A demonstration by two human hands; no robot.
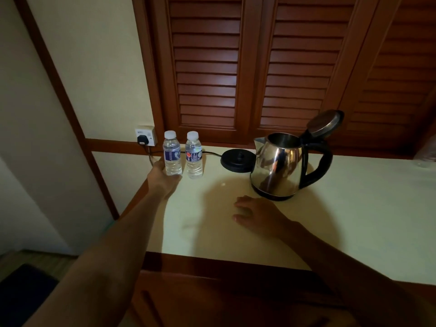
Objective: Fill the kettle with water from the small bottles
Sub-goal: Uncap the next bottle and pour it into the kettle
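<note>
Bottles stand side by side at the far reach of my left hand [162, 178], both capped and full. My fingers curl round the base of the left bottle [172, 154], thumb at its front; the right bottle [194, 155] stands just beside it, off my fingertips, untouched. My right hand [256, 214] rests flat on the counter [354, 220], fingers loose, holding nothing. Just beyond it stands the kettle [280, 166], lid [326, 122] tipped up, off its base [237, 160], handle turned away to the right.

I judge the bottle light, thin-walled and smooth, likely to dent if squeezed. Gripped this low it may tip, so I would move my hold up to the label, then take the cap with my right. Once open, a hard squeeze would spurt water, so I would hold it gently while tilting over the kettle's mouth.
</note>
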